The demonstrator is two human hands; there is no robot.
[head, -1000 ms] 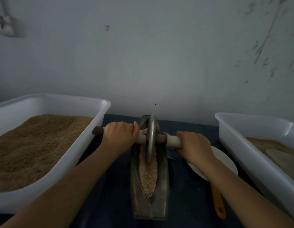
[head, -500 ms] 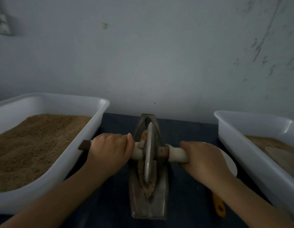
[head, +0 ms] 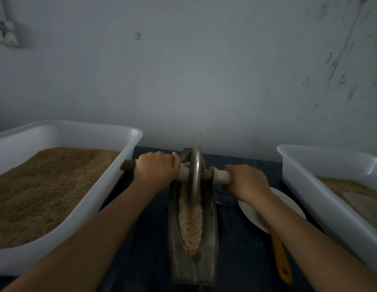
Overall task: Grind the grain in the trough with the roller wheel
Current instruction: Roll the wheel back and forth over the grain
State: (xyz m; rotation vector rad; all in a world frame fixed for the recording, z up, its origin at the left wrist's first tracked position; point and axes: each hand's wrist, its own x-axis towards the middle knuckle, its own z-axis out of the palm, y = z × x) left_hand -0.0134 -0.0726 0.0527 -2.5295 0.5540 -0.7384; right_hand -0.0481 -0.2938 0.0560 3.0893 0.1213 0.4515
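Roller wheel (head: 195, 175) apparently near trough's (head: 191, 268) far end.

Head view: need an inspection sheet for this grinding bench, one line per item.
Surface: dark blue cloth-covered table, against a pale wall.
Job's things: grey metal boat-shaped trough holds pale crushed grain; grey metal roller wheel stands upright in its far end, on a wooden axle with white sleeves.
Clutter: large white plastic tub of brown grain at left; second white plastic tub at right; white round plate; orange-handled tool with its head hidden.
Hands: left hand and right hand each grip the axle, one either side of the wheel.
Cables: nothing seen.
Surroundings: scuffed wall; white wall fitting at upper left.
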